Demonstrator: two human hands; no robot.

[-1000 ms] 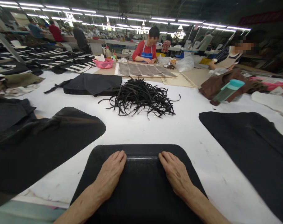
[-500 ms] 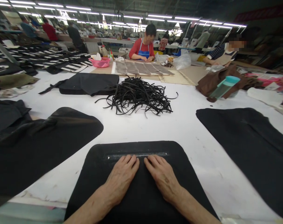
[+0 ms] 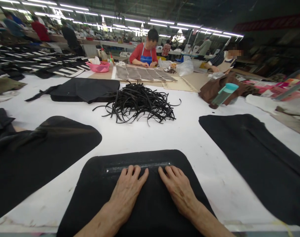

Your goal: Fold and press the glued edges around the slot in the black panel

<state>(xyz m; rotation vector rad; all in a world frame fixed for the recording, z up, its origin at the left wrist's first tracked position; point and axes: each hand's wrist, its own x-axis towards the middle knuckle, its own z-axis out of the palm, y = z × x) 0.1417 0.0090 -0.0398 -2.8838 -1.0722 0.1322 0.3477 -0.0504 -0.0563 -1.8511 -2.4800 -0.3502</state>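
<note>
Directly before me lies a black panel [image 3: 100, 197] with rounded corners, its fabric kind unclear. A narrow shiny strip [image 3: 140, 165] with small white marks at its ends runs across the panel's upper part. My left hand [image 3: 129, 187] rests on the panel just below the strip, fingers stretched out and thumb apart. To its right, my right hand [image 3: 177, 186] lies on the panel in the same way, fingers extended. Neither hand grips anything. The panel's near edge is out of view.
Black pieces lie at left [image 3: 41, 158] and right [image 3: 254, 158] on the white table [image 3: 150, 138]. Beyond are a heap of black strips [image 3: 142, 102], a black stack [image 3: 85, 90], a pink basket [image 3: 99, 67] and a teal-lidded bottle [image 3: 223, 95]. Co-workers sit across.
My view has turned slightly right, so the scene sits further left. My hands have drawn a little apart and slightly back from the strip, uncovering more of it.
</note>
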